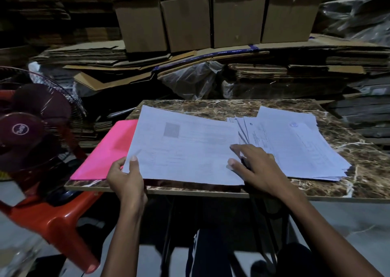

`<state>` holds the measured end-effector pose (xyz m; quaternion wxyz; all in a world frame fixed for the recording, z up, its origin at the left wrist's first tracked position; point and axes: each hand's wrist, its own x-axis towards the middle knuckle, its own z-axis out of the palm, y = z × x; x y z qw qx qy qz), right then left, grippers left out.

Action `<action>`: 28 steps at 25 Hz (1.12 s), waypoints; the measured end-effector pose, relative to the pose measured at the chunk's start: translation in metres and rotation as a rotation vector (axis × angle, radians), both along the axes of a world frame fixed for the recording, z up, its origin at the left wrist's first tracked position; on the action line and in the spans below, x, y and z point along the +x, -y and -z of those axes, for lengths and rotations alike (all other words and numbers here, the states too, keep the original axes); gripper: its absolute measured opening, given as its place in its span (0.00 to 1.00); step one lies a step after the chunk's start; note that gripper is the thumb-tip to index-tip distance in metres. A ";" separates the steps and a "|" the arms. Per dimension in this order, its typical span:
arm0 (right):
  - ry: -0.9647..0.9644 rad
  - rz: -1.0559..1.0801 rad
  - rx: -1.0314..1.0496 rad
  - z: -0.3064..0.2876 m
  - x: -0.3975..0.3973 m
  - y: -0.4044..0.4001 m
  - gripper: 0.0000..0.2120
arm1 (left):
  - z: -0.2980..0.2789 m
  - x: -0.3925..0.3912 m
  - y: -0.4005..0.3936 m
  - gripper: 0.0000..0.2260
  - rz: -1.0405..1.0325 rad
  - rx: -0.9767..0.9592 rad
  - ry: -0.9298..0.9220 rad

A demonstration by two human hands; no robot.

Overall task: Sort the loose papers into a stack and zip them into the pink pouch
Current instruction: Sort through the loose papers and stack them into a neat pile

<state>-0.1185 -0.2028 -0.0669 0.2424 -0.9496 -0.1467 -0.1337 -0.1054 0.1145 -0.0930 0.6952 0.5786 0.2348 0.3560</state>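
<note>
Left hand [126, 177] pinches a flat printed sheet [183, 150]; right hand [257, 167] presses flat on fanned papers [295, 146].

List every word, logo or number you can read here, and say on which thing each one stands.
"BPL": round badge on the fan hub.
Sheet under the left hand: print and grey square too blurred.
Papers by the right hand: print and round stamp unreadable.
Blue tape on the cardboard: lettering too small.
</note>
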 end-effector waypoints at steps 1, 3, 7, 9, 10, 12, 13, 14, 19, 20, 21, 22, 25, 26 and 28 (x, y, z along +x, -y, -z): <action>0.007 0.003 0.074 -0.002 0.001 -0.002 0.31 | 0.005 -0.003 0.001 0.04 0.026 -0.017 0.001; -0.030 0.034 0.341 -0.008 0.002 -0.005 0.30 | 0.013 -0.011 0.002 0.03 0.064 -0.004 -0.003; -0.040 0.195 0.677 -0.016 0.001 -0.001 0.29 | 0.011 -0.019 0.005 0.04 0.143 0.079 0.002; -0.033 0.221 0.643 -0.014 -0.001 0.005 0.25 | 0.009 -0.021 0.009 0.04 0.208 0.102 0.014; -0.014 0.217 0.636 -0.012 -0.001 0.007 0.22 | 0.006 -0.023 0.011 0.03 0.229 0.083 0.033; 0.042 0.230 0.656 -0.009 -0.004 0.010 0.16 | -0.002 -0.025 0.020 0.07 0.247 0.003 0.058; 0.071 0.264 0.683 -0.007 -0.006 0.012 0.14 | -0.007 -0.027 0.028 0.11 0.272 -0.048 0.063; 0.106 0.312 0.725 -0.006 -0.008 0.014 0.13 | -0.013 -0.030 0.038 0.15 0.326 -0.101 0.077; 0.347 0.540 0.965 0.003 -0.029 0.016 0.14 | -0.026 -0.050 0.095 0.23 0.653 -0.080 0.009; 0.388 0.557 0.998 0.004 -0.032 0.018 0.14 | -0.026 -0.054 0.107 0.24 0.704 -0.043 -0.016; 0.422 0.569 1.023 0.005 -0.035 0.020 0.14 | -0.023 -0.054 0.118 0.25 0.748 -0.014 -0.031; 0.451 0.577 1.041 0.004 -0.037 0.024 0.14 | -0.022 -0.054 0.129 0.26 0.783 0.018 -0.038; 0.518 0.617 1.031 0.003 -0.038 0.040 0.14 | -0.023 -0.042 0.155 0.28 0.807 0.133 -0.051; 0.540 0.634 1.014 0.003 -0.038 0.047 0.14 | -0.024 -0.035 0.164 0.28 0.808 0.164 -0.048; 0.566 0.667 0.982 0.004 -0.036 0.067 0.13 | -0.028 -0.021 0.182 0.26 0.816 0.233 -0.036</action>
